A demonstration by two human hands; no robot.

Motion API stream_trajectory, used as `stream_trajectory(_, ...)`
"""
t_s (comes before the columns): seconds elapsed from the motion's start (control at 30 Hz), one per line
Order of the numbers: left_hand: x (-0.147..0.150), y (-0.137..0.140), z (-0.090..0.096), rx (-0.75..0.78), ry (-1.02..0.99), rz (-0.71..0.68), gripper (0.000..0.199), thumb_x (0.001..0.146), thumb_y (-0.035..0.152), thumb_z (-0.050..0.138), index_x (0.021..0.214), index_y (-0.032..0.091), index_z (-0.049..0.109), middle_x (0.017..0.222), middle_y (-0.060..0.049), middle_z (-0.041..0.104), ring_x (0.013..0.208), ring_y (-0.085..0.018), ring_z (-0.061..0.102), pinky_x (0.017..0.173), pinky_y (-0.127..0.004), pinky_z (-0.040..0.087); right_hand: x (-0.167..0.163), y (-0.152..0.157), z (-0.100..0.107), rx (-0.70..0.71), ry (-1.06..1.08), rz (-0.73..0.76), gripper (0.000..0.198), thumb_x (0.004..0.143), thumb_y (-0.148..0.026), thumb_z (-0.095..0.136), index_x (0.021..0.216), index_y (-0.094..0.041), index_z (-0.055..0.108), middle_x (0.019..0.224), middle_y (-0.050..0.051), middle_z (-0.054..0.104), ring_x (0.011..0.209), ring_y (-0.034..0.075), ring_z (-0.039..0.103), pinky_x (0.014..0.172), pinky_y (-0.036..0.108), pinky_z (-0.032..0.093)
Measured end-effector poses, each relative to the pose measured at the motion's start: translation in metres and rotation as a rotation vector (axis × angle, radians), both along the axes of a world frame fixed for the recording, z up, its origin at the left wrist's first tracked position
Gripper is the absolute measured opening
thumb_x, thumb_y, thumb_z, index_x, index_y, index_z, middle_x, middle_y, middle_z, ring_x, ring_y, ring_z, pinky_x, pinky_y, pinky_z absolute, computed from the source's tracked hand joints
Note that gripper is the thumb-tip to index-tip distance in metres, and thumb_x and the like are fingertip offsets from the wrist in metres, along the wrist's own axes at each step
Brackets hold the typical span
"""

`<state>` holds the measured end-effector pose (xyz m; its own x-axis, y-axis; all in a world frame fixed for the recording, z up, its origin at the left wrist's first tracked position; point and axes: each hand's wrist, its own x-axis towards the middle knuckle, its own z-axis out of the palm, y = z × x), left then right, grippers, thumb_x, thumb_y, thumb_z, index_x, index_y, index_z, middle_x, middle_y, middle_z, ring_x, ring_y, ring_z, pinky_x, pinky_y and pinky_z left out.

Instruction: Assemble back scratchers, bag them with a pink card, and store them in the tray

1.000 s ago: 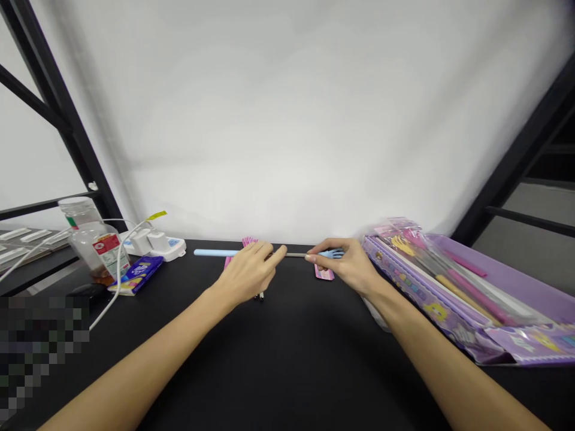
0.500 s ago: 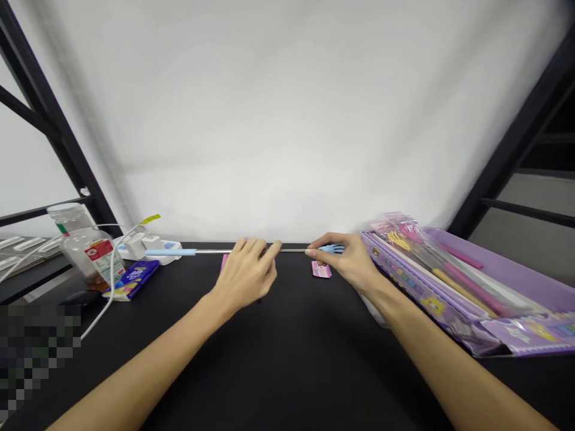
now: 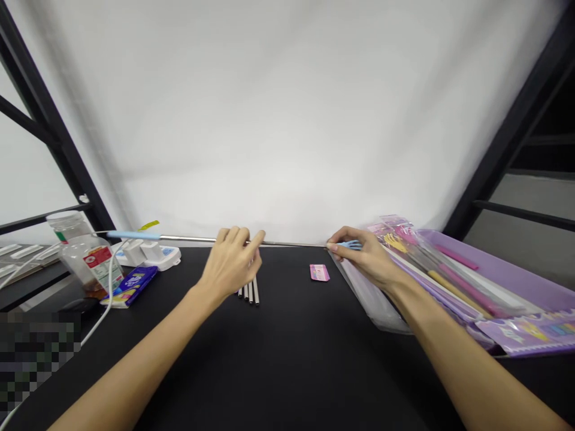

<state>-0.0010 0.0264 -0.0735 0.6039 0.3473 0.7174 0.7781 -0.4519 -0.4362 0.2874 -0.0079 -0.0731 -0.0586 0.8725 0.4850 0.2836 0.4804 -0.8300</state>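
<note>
A telescopic back scratcher (image 3: 188, 239) is stretched sideways above the far part of the black table, with a light blue handle at its left and a light blue claw at its right. My left hand (image 3: 231, 260) is closed around the middle of its metal rod. At the claw end, the thumb and fingers of my right hand (image 3: 359, 254) pinch the thin rod, partly covering the claw. Several metal rods (image 3: 249, 293) lie below my left hand, their far ends hidden by it. Between the hands a small pink card (image 3: 319, 273) rests on the table.
Clear plastic sleeves (image 3: 377, 305) lie beside a purple display box (image 3: 494, 257) of packaged back scratchers on the right. At left stand a clear jar (image 3: 92, 257), a blue packet (image 3: 135, 284), a white power strip (image 3: 168, 257) and a white cable (image 3: 111, 281). A white wall rises behind.
My hands have moved farther apart and the back scratcher's rod is longer. Its handle end has shifted left and up, its claw right. The metal rods under my left hand now show more.
</note>
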Motion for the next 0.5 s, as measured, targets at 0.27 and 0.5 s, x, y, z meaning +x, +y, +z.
stream_trajectory(0.27,-0.011,0.007,0.009,0.046,-0.022,0.080,0.024,0.088,0.016,0.046,0.107,0.020,0.061,0.084,-0.009,0.053,0.083,-0.025,0.046,0.079,-0.041,0.032,0.010,0.009,-0.006,-0.013,0.129,0.026,0.035,0.070,-0.046,0.079,0.079,-0.017,0.060,0.065,0.000,0.057,0.061,0.014,0.054,0.062,0.029,0.044)
stream_trajectory(0.5,-0.017,0.013,0.007,0.024,-0.089,0.123,0.021,0.089,0.022,0.046,0.102,0.018,0.062,0.083,-0.009,0.052,0.084,-0.026,0.045,0.078,-0.043,0.031,0.021,0.011,-0.007,-0.067,0.228,-0.078,0.042,0.060,-0.048,0.083,0.077,-0.017,0.060,0.063,-0.001,0.057,0.062,0.014,0.054,0.064,0.029,0.044)
